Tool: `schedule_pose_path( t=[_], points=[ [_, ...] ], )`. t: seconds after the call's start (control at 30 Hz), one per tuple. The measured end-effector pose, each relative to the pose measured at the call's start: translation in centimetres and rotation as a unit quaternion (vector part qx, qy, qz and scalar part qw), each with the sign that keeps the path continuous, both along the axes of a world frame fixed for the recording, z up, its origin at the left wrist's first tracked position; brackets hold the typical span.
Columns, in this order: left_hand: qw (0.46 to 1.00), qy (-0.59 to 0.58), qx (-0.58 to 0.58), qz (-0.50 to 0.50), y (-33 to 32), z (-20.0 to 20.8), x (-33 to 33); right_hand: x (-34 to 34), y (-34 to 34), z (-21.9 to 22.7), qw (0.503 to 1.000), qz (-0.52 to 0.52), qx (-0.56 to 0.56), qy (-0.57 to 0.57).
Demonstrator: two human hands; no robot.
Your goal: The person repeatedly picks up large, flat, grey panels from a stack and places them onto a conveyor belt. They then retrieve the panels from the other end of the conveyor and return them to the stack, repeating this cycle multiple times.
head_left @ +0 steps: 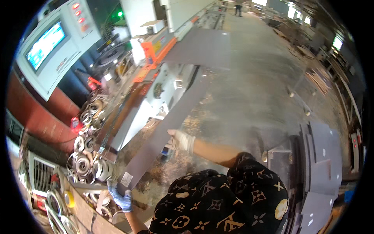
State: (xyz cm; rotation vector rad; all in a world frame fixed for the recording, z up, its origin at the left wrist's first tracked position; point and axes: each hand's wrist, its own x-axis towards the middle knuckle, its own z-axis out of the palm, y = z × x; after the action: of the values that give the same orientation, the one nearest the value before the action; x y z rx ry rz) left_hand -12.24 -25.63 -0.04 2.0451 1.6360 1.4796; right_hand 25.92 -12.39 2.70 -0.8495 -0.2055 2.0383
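Observation:
A long, narrow grey-brown board (pixel 177 115) slants across in front of me, its near end low on the left. Close to that end sits a white label (pixel 126 179). My left hand (pixel 121 197), in a bluish glove, grips the near end with the thumb on the upper side. Farther up, my right hand (pixel 181 140) wears a whitish glove and holds the board's right edge, thumb on top and the other fingers partly hidden beneath. The far end reaches up beside the machine's pale open section (pixel 171 85).
A wider grey-brown panel (pixel 206 46) lies by the orange machine guard (pixel 150 54). Left are a control box with a lit screen (pixel 46 45) and several rolls of edging strip (pixel 82 163). Stacked dark panels (pixel 321 156) stand right, near a wheeled frame (pixel 278 151). Far off, a person (pixel 238 7) stands.

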Motion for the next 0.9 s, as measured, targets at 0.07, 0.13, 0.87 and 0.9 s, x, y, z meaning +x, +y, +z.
schedule_pose_path(
  t=[0.07,0.13,0.87,0.9],
  points=[
    [0.992,0.107,-0.017,0.066,-0.3,1.1,-1.8,-4.2,4.6,-0.8,0.999,0.034,-0.027,-0.023],
    [0.984,0.11,-0.088,0.112,0.4,0.3,-3.5,-7.3,9.0,-2.9,0.996,0.051,-0.055,-0.038],
    [0.935,-0.028,-0.172,0.308,19.7,-4.2,-5.7,-17.9,23.1,-2.4,0.459,0.263,0.368,-0.765],
    [0.934,-0.014,-0.172,0.313,19.9,-4.3,-5.8,-18.0,23.2,-2.0,0.448,0.255,0.373,-0.771]
  ],
)
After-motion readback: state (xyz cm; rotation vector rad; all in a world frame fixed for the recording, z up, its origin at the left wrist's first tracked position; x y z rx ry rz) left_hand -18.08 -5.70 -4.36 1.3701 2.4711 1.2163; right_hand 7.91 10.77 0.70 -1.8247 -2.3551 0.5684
